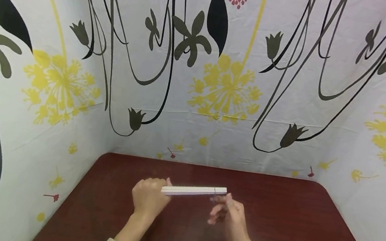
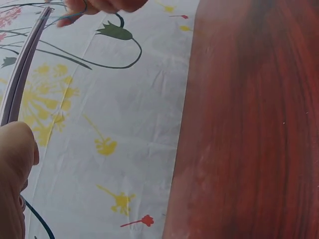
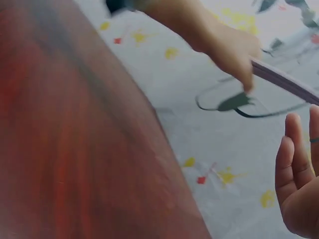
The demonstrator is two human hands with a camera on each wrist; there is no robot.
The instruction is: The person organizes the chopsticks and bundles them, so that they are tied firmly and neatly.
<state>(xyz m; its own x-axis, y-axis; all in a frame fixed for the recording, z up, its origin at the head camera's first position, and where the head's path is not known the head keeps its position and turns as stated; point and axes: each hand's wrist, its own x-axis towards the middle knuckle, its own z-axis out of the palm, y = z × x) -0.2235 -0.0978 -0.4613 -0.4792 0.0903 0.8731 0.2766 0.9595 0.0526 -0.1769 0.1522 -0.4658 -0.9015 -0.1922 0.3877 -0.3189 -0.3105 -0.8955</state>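
My left hand (image 1: 149, 197) grips the left end of a slim bundle of white flat sticks (image 1: 193, 191), held roughly level above the dark red table (image 1: 291, 229). My right hand (image 1: 228, 213) hovers just under the bundle's right end, blurred in the head view. A thin dark band (image 1: 215, 190) crosses the bundle near that end. In the right wrist view the right hand's fingers (image 3: 294, 149) stand straight, a thin dark band across one, with the bundle (image 3: 284, 79) and left hand (image 3: 229, 45) beyond. In the left wrist view the bundle (image 2: 20, 74) runs up from the left hand (image 2: 15, 169).
White cloth printed with yellow, red and dark flowers (image 1: 226, 88) walls the table in at the back and on both sides. The table has rounded far corners and nothing else lies on it.
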